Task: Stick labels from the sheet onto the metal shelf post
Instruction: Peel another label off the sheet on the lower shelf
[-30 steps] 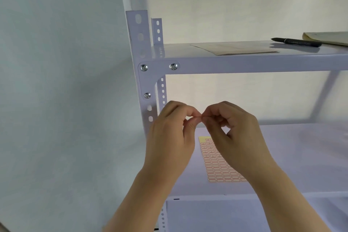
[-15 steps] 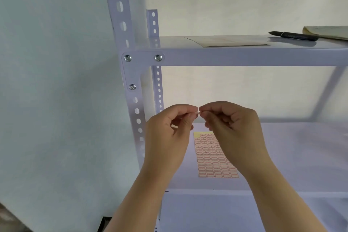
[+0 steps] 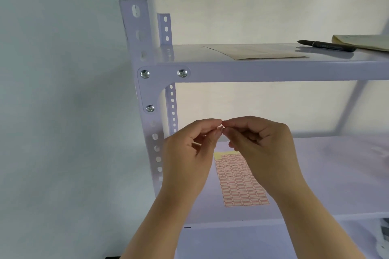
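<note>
Pinching a tiny pale label [image 3: 221,128] between thumb and forefinger, left hand [image 3: 190,153] and right hand [image 3: 264,149] meeting fingertip to fingertip in front of the open bay of the shelving. Both closed on that one small scrap, remaining fingers curled in; too small to tell which side faces up or whether any printing shows. Raised above the lower shelf [image 3: 336,174], just right of the front metal shelf post [image 3: 147,90], not touching it.

Lying flat on the lower shelf below and behind the hands: label sheet [image 3: 240,183], pink-bordered rows on yellowish backing, upper rows marked with small handwritten characters, lower rows blank, top left corner showing bare backing. Partly hidden at its upper edge by the right hand.

Standing at the left: post, pale lilac-white, punched with oval holes, joined to the upper shelf [image 3: 273,69] by a corner plate with three bright bolts [image 3: 145,74]. Behind it, a second perforated post [image 3: 167,29] at the rear.

Resting on the upper shelf: a flat beige paper [image 3: 259,52] near the middle, a black pen [image 3: 328,46] to its right, and beside the pen a yellowish pad [image 3: 364,41] at the frame edge. Plain pale wall [image 3: 63,90] to the left.
</note>
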